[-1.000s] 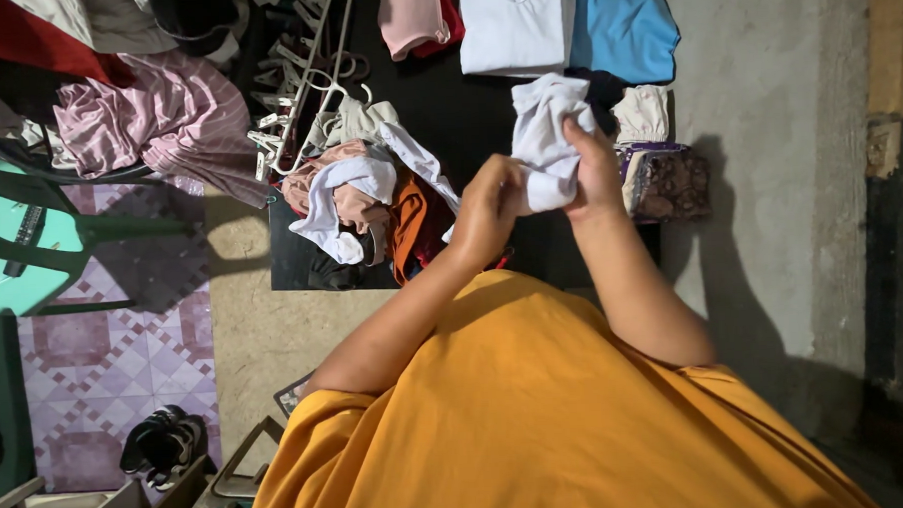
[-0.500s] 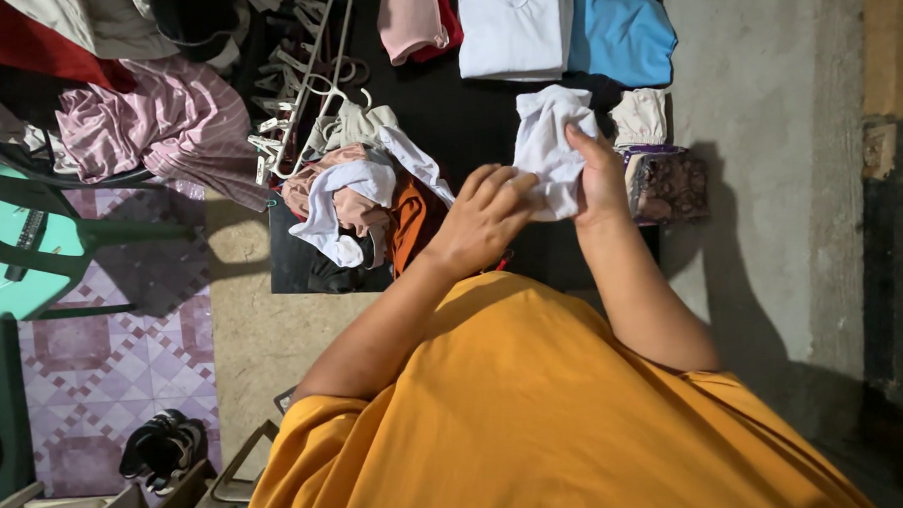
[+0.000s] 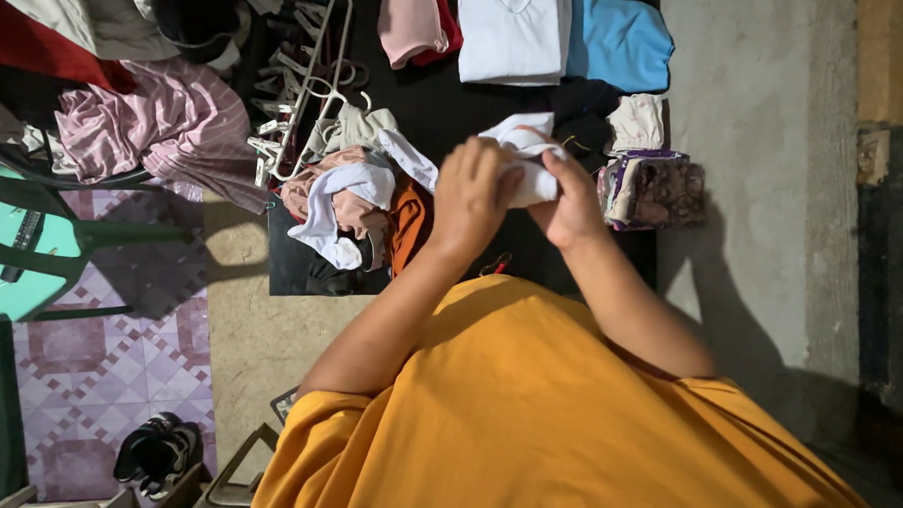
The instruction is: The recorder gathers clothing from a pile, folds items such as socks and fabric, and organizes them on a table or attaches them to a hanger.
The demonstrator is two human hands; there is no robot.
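Both my hands hold a small white garment (image 3: 528, 156) above a black table (image 3: 446, 104). My left hand (image 3: 474, 193) covers its left side with fingers curled over the cloth. My right hand (image 3: 568, 195) grips its right side from below. The garment is bunched and partly folded between them. A loose heap of white, pink and orange clothes (image 3: 360, 202) lies just left of my left hand. A small folded stack with a patterned dark piece (image 3: 654, 182) sits just right of my right hand.
Folded white (image 3: 514, 26), blue (image 3: 619, 38) and pink (image 3: 413, 20) clothes lie at the table's far side. White hangers (image 3: 305, 79), a striped pink garment (image 3: 157, 119), a green plastic chair (image 3: 31, 239) and shoes (image 3: 158, 450) are to the left. Bare concrete floor (image 3: 769, 173) is on the right.
The white garment was open and raised higher; it is now bunched smaller and lower between both hands. My left hand moved up over it, and my right hand shifted left.
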